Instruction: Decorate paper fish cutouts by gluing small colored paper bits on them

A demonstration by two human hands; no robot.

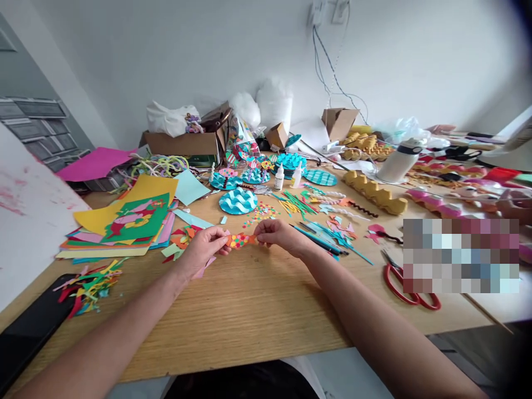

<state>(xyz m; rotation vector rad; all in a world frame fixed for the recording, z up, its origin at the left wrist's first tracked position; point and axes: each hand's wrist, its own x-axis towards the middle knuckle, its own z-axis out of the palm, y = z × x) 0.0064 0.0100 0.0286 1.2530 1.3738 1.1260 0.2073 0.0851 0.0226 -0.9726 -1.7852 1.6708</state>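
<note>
Between my two hands is an orange paper fish covered with coloured paper dots. My left hand pinches its left end between thumb and fingers. At the other end, the fingers of my right hand close on the orange tail. The fish is held just above the wooden table. Beyond it lie loose paper dots and a round blue disc with white wavy strips. Paper scraps are scattered by my left hand, and thin blue sticks or brushes lie beside my right wrist.
Coloured paper sheets are stacked at left, near a black phone and paper strips. Two glue bottles stand farther back. Red-handled scissors lie at right by a white bottle. Another person's hand shows at far right.
</note>
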